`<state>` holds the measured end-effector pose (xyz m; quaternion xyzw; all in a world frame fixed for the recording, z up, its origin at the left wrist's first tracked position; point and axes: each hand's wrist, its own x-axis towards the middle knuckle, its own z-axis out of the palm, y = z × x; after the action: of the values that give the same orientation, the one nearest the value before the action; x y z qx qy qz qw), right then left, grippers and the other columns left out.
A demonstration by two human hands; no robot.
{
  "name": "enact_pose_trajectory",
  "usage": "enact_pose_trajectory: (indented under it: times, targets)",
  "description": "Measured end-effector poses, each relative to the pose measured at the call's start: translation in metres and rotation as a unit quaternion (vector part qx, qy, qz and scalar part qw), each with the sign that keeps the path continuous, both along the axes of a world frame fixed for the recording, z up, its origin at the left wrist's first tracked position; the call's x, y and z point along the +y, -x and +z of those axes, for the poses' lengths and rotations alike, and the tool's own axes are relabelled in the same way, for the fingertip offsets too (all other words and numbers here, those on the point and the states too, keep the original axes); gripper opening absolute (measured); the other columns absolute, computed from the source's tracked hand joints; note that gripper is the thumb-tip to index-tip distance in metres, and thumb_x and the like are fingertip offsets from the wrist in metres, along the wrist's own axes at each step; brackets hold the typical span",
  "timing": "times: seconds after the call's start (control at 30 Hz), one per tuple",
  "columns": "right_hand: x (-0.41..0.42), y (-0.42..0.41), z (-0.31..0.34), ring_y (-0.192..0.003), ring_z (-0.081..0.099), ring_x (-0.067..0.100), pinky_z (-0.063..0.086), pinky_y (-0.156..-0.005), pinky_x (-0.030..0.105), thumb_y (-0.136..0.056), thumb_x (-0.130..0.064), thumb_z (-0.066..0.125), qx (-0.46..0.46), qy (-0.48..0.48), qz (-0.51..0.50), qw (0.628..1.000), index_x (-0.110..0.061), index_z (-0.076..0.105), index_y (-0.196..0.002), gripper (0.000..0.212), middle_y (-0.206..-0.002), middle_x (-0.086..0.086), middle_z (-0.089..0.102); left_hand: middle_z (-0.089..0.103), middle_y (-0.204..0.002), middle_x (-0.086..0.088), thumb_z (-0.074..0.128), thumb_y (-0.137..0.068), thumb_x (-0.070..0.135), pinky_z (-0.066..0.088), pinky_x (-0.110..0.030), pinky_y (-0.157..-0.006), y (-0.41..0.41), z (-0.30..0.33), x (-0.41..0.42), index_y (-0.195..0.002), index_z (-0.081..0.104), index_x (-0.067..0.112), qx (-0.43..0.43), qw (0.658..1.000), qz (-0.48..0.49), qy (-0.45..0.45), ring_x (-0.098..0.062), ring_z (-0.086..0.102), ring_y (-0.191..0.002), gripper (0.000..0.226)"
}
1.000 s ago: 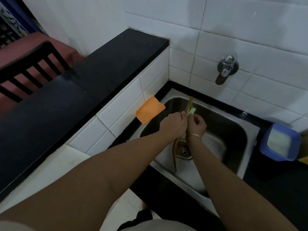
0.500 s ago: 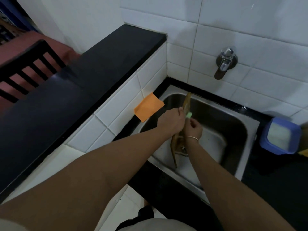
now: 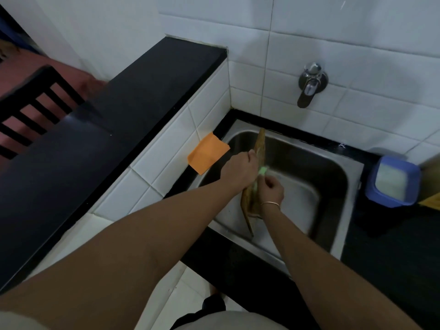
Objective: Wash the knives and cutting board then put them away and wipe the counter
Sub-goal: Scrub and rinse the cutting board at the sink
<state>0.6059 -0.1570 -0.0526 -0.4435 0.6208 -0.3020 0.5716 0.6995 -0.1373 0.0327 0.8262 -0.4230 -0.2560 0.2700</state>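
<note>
Two bare forearms reach up from the bottom of the frame toward the middle. The left hand (image 3: 239,169) grips the upper edge of a thin brown wooden cutting board (image 3: 259,148), its fingers curled round the edge. The board stands on edge, tilted, inside the stainless steel sink (image 3: 333,177) at centre right, its lower corner down near the basin floor. Just right of it, the right hand (image 3: 271,190), a thin bracelet at its wrist, pinches a small pale green scrubber (image 3: 262,171) with curled fingers and holds it against the board's face. The black counter (image 3: 392,258) surrounds the sink at lower right. At the right edge a blue plastic tub (image 3: 378,186) with white contents sits on it. Left of the sink, an orange cloth (image 3: 207,152) leans against the white-tiled side of a raised black ledge (image 3: 107,129). Higher up, a chrome tap (image 3: 310,84) juts from the white wall tiles, and a dark slatted chair back (image 3: 31,103) shows at far left.
</note>
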Motion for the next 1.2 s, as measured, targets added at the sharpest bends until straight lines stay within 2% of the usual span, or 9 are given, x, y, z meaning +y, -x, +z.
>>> enact_pose_trajectory:
  times: [0.1, 0.23, 0.37, 0.5, 0.6, 0.73, 0.93, 1.03, 1.2]
  targets:
    - [-0.021, 0.005, -0.003, -0.106, 0.063, 0.033, 0.051, -0.099, 0.042, -0.091, -0.031, 0.067, 0.04, -0.119, 0.027, 0.992, -0.017, 0.072, -0.116, 0.029, -0.116, 0.009, 0.07, 0.063, -0.079, -0.007, 0.022, -0.109, 0.044, 0.045, -0.036, -0.068, 0.001, -0.002, -0.001, -0.078, 0.06, 0.015, 0.011, 1.0, 0.0, -0.002, -0.026, 0.065, -0.079, 0.057]
    - [-0.046, 0.001, 0.032, -0.093, 0.067, 0.023, 0.057, -0.091, 0.042, -0.088, -0.023, 0.068, 0.014, 0.007, 0.046, 0.999, -0.024, 0.074, -0.091, 0.007, -0.095, 0.002, 0.073, 0.067, -0.088, -0.009, 0.022, -0.11, 0.043, 0.047, -0.038, -0.075, 0.006, -0.002, -0.003, -0.093, 0.068, 0.01, 0.019, 1.0, -0.004, 0.0, -0.025, 0.064, -0.085, 0.059]
    - [0.007, 0.012, 0.034, -0.08, 0.062, 0.02, 0.054, -0.075, 0.034, -0.088, -0.013, 0.065, -0.027, 0.097, 0.017, 0.995, -0.012, 0.067, -0.083, 0.007, -0.082, 0.005, 0.067, 0.065, -0.088, -0.006, 0.022, -0.11, 0.044, 0.043, -0.037, -0.075, 0.008, -0.002, -0.005, -0.092, 0.066, 0.012, 0.016, 1.0, -0.006, -0.004, -0.021, 0.062, -0.083, 0.057]
    - [0.041, 0.027, 0.004, -0.071, 0.054, 0.023, 0.048, -0.07, 0.037, -0.085, -0.011, 0.066, -0.015, 0.015, -0.008, 1.0, -0.014, 0.059, -0.064, 0.023, -0.067, 0.006, 0.057, 0.066, -0.088, -0.007, 0.022, -0.11, 0.043, 0.044, -0.038, -0.076, 0.01, -0.004, -0.005, -0.092, 0.066, 0.011, 0.024, 1.0, -0.003, 0.003, -0.024, 0.064, -0.087, 0.058]
    - [0.016, 0.023, 0.012, -0.08, 0.058, 0.026, 0.046, -0.075, 0.031, -0.086, -0.017, 0.065, 0.022, -0.072, -0.015, 0.997, -0.021, 0.064, -0.069, 0.018, -0.074, 0.002, 0.063, 0.066, -0.087, -0.007, 0.022, -0.11, 0.043, 0.043, -0.038, -0.075, 0.01, -0.004, -0.004, -0.091, 0.067, 0.011, 0.024, 1.0, -0.006, 0.003, -0.023, 0.063, -0.086, 0.058]
    - [-0.005, 0.012, 0.041, -0.084, 0.062, 0.018, 0.051, -0.081, 0.034, -0.085, -0.016, 0.065, -0.027, 0.009, -0.02, 0.999, -0.025, 0.07, -0.077, 0.013, -0.083, -0.002, 0.069, 0.065, -0.093, -0.007, 0.022, -0.11, 0.043, 0.041, -0.036, -0.078, 0.011, -0.004, -0.006, -0.102, 0.069, 0.009, 0.016, 1.0, -0.003, 0.001, -0.023, 0.061, -0.088, 0.059]
    - [0.045, 0.018, 0.018, -0.064, 0.043, 0.018, 0.037, -0.061, 0.032, -0.078, -0.009, 0.059, -0.094, 0.059, -0.002, 0.994, -0.001, 0.052, -0.068, 0.015, -0.065, 0.012, 0.044, 0.066, -0.095, -0.008, 0.022, -0.11, 0.043, 0.042, -0.037, -0.081, 0.007, -0.005, -0.006, -0.092, 0.066, 0.012, 0.036, 0.999, 0.002, -0.002, -0.022, 0.061, -0.087, 0.056]
    - [0.057, 0.027, -0.004, -0.072, 0.047, 0.019, 0.04, -0.068, 0.031, -0.079, -0.012, 0.063, -0.071, 0.026, 0.029, 0.997, 0.018, 0.058, -0.079, 0.03, -0.071, 0.02, 0.049, 0.065, -0.091, -0.007, 0.023, -0.11, 0.043, 0.044, -0.037, -0.082, 0.002, -0.007, -0.005, -0.084, 0.063, 0.015, 0.043, 0.999, 0.005, -0.003, -0.022, 0.062, -0.087, 0.055]
    - [0.017, 0.019, 0.002, -0.088, 0.065, 0.03, 0.057, -0.087, 0.041, -0.08, -0.021, 0.063, 0.035, -0.126, 0.041, 0.991, -0.018, 0.071, -0.086, 0.011, -0.091, 0.009, 0.07, 0.066, -0.09, -0.008, 0.023, -0.11, 0.044, 0.046, -0.039, -0.085, -0.004, -0.008, -0.002, -0.078, 0.061, 0.016, 0.052, 0.999, 0.009, 0.001, -0.023, 0.063, -0.087, 0.057]
